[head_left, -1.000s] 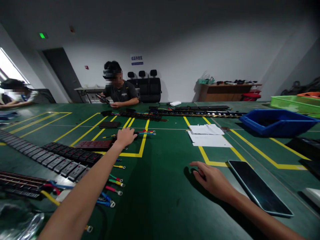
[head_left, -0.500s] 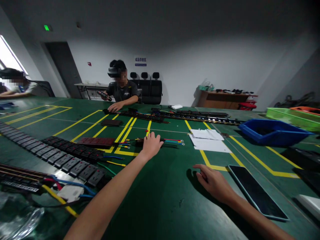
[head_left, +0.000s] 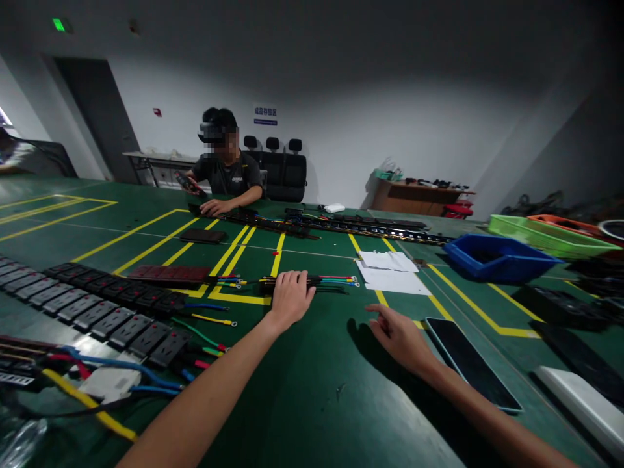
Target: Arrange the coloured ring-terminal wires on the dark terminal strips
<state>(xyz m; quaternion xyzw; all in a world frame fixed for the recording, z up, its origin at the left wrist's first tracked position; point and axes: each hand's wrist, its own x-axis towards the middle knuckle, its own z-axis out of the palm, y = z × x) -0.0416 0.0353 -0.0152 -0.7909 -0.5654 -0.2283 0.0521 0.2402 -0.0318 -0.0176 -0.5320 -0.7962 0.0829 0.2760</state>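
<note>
My left hand (head_left: pixel 291 300) reaches out to mid-table, its fingers curled over a bundle of thin wires (head_left: pixel 336 280). Red, yellow, blue and green wires with metal ring terminals stick out to the right of it; the hand hides the bundle's middle. My right hand (head_left: pixel 400 333) hovers low over the green table, index finger loosely stretched and the others half bent, holding nothing. Beside it lies a phone (head_left: pixel 472 363). Left of my left hand sit a dark red socket strip (head_left: pixel 168 273) with wire ends and black socket strips (head_left: pixel 121 318).
White paper sheets (head_left: pixel 392 273) lie ahead of my right hand. A blue bin (head_left: pixel 500 257) and a green basket (head_left: pixel 546 235) stand at right, with a white box (head_left: pixel 585 406) nearer. Across the table a co-worker (head_left: pixel 227 169) holds a dark tool near long rail parts (head_left: pixel 370 227).
The view has turned slightly to the right. My left hand has come a little nearer with its fingers over the wires. My right hand keeps about the same pose above the table.
</note>
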